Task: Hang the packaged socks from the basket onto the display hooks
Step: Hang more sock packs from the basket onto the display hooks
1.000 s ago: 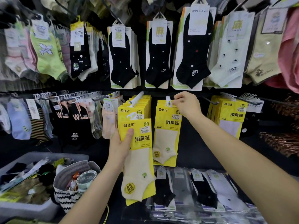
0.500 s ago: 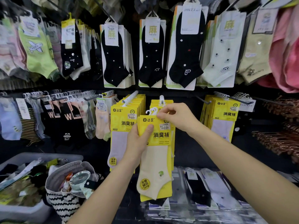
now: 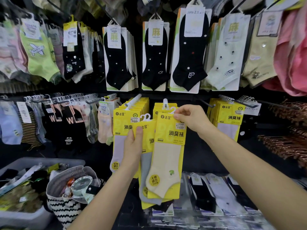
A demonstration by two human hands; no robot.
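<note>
Since the sock pack looks light and bendy, hold its stiff top card | right hand pinches that top | left hand grips the other packs.

A sock shop is shown: carded socks are hung in rows on wall hooks, price labels are stuck on packs.

left hand gripping, right hand pinching
</note>
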